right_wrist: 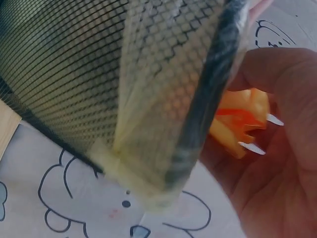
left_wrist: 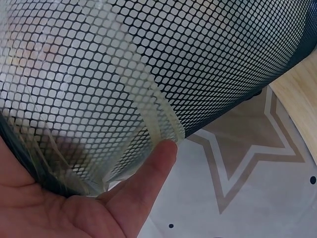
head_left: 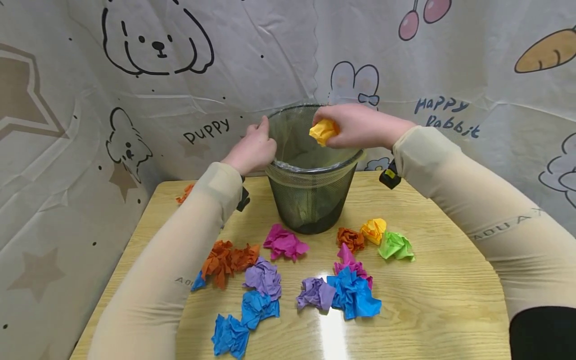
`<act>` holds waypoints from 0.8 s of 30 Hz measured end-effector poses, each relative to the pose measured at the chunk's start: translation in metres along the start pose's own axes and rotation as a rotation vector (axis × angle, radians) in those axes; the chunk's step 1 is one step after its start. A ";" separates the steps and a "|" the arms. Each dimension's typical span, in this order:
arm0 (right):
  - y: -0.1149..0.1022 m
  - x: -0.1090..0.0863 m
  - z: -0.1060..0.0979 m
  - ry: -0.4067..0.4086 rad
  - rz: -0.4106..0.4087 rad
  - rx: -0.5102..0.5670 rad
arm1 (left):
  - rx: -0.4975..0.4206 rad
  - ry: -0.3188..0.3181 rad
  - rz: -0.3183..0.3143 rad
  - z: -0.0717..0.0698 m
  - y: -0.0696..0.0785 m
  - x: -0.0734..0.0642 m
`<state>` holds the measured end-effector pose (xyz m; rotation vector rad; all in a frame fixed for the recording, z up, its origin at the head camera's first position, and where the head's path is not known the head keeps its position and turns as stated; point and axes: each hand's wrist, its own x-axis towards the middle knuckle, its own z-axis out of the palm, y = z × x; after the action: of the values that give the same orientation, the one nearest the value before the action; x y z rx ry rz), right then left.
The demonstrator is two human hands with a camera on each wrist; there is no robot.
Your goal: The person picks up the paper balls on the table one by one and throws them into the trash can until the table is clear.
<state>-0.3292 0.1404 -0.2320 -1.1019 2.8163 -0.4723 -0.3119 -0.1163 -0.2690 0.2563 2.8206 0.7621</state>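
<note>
A black mesh trash bin (head_left: 315,200) with a clear liner over its rim stands on the table. My left hand (head_left: 254,147) holds the bin's left rim; in the left wrist view its thumb (left_wrist: 148,178) lies against the outside of the lined mesh. Over the bin's opening, my right hand (head_left: 360,125) pinches a yellow crumpled paper ball (head_left: 324,131). In the right wrist view that paper ball (right_wrist: 242,119) sits between thumb and fingers, partly hidden behind the bin's rim (right_wrist: 208,94).
Crumpled paper balls lie in front of the bin: magenta (head_left: 284,242), orange (head_left: 222,262), purple (head_left: 263,277), blue (head_left: 355,295), yellow (head_left: 374,230) and green (head_left: 397,246). Another orange ball (head_left: 184,192) shows behind my left forearm. A printed curtain (head_left: 270,50) hangs behind the wooden table (head_left: 432,310).
</note>
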 end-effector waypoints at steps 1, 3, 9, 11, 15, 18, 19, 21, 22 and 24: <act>-0.001 0.003 0.001 -0.017 -0.002 0.000 | 0.000 0.000 -0.001 0.000 0.000 0.000; -0.004 0.008 0.004 -0.053 0.001 0.005 | -0.004 0.001 -0.005 0.000 0.001 -0.001; -0.009 0.018 0.012 -0.132 0.016 0.023 | -0.003 0.005 -0.013 0.001 0.002 -0.001; -0.010 0.020 0.014 -0.152 0.024 0.025 | -0.002 0.004 -0.016 0.001 0.002 -0.001; -0.011 0.024 0.016 -0.179 0.029 0.021 | 0.001 0.006 -0.018 0.001 0.001 0.000; -0.011 0.025 0.014 -0.202 0.032 0.011 | 0.007 0.007 -0.021 0.001 0.000 0.000; -0.012 0.025 0.013 -0.208 0.038 0.008 | 0.011 0.007 -0.022 0.001 0.000 0.000; -0.011 0.023 0.010 -0.214 0.056 0.010 | 0.014 0.008 -0.021 0.000 0.000 0.000; -0.011 0.021 0.009 -0.211 0.063 0.014 | 0.014 0.007 -0.020 0.000 0.000 0.000; -0.009 0.017 0.005 -0.185 0.067 0.022 | 0.015 0.008 -0.016 0.000 0.000 -0.001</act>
<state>-0.3349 0.1210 -0.2332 -0.9887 2.6712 -0.3742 -0.3112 -0.1162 -0.2688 0.2337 2.8333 0.7402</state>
